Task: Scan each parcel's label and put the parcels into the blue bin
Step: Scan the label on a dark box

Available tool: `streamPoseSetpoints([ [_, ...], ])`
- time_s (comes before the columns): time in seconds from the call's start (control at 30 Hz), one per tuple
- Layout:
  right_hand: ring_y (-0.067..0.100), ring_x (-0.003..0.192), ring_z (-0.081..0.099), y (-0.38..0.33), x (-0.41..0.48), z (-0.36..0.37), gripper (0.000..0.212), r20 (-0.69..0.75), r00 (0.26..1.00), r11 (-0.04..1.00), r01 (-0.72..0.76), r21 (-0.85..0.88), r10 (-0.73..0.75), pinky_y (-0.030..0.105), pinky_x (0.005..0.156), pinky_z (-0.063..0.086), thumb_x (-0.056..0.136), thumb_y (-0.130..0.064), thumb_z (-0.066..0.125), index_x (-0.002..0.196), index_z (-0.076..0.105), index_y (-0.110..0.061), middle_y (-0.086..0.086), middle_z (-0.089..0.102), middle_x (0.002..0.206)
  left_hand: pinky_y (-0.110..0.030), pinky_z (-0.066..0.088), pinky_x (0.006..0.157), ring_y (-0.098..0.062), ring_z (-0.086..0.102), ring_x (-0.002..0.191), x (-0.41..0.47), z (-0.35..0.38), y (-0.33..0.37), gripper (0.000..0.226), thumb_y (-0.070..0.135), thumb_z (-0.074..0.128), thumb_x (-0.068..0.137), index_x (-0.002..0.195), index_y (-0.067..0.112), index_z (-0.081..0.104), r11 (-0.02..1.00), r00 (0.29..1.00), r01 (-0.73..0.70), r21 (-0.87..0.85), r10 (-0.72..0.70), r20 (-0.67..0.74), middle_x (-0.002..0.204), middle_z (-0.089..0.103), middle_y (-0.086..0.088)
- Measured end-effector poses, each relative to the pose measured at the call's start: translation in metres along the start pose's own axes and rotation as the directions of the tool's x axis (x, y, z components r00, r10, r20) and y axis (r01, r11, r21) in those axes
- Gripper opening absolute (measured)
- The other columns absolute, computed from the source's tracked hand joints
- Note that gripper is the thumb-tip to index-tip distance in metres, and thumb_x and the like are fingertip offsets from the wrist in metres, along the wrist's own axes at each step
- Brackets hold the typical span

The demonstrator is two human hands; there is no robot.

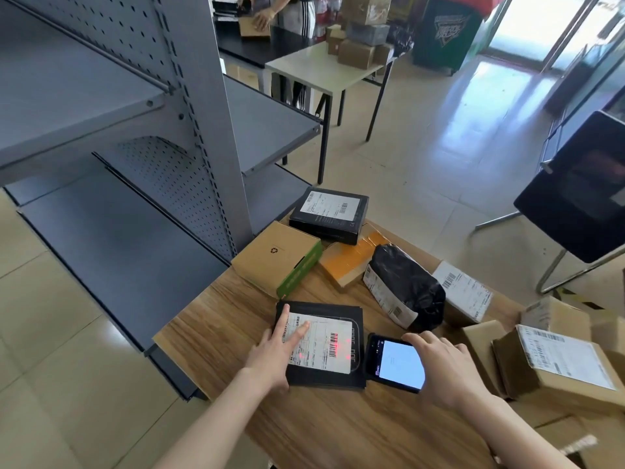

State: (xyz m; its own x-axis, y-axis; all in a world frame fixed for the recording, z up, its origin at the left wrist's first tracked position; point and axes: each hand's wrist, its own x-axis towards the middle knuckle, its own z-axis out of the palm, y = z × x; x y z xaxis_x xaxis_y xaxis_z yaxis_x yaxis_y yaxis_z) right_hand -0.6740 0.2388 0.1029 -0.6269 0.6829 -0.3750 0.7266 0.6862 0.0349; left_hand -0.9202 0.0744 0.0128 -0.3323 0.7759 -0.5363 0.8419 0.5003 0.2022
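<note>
Wood-grain counter [321, 431] stood beside grey metal shelving [118, 130]. 1 flat black parcel [324, 379] lay near the counter's left edge, label [324, 350] up. Left hand [274, 353] rested on it, fingers [297, 333] straight and spread across the label. Right hand [446, 370] gripped a handheld scanner [395, 363] just right of the parcel, fingers curled over its lit screen. Red dots fell on the barcode [334, 343]. Behind lay 1 kraft box [274, 258], 1 black box [328, 214] and 1 black bag [406, 282].

Left hand [274, 350] flat on parcel [324, 348], scanner [400, 364] alongside
</note>
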Motion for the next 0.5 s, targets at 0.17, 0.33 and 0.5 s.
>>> streamPoseSetpoints([
  [0.17,0.019,0.129,0.044,-0.006,-0.001,0.001,0.093,0.014,1.0,0.999,-0.027,0.035,0.027,0.04,0.105,0.038,0.072,-0.03,0.079,0.147,0.025,-0.034,-0.005,0.042,0.145,-0.05,0.039,0.11,-0.036,0.012,0.146,0.0,-0.002,-0.002,0.129,0.04,0.086,0.067,0.147,0.052,-0.014,0.999,1.0,-0.022,-0.044,0.023,0.016,0.144,-0.052,0.009],
  [0.33,0.018,0.128,0.045,-0.007,-0.007,0.003,0.092,0.004,0.999,0.997,-0.052,0.054,0.052,0.038,0.104,0.04,0.072,-0.033,0.079,0.147,0.025,-0.035,-0.005,0.043,0.144,-0.054,0.035,0.111,-0.036,0.011,0.147,0.001,0.002,-0.007,0.123,0.067,0.077,0.06,0.148,0.053,-0.009,0.989,0.998,-0.06,-0.136,0.059,-0.014,0.143,-0.051,0.016],
  [0.5,0.016,0.124,0.047,-0.001,-0.014,0.013,0.097,0.07,0.99,0.955,-0.135,0.264,0.121,0.034,0.095,0.049,0.065,-0.036,0.082,0.145,0.027,-0.034,-0.007,0.047,0.137,-0.05,0.039,0.109,-0.033,0.014,0.144,0.001,0.011,-0.002,0.106,0.07,0.067,0.068,0.148,0.053,0.0,0.968,0.99,-0.129,-0.217,0.115,-0.078,0.145,-0.044,0.022],
])
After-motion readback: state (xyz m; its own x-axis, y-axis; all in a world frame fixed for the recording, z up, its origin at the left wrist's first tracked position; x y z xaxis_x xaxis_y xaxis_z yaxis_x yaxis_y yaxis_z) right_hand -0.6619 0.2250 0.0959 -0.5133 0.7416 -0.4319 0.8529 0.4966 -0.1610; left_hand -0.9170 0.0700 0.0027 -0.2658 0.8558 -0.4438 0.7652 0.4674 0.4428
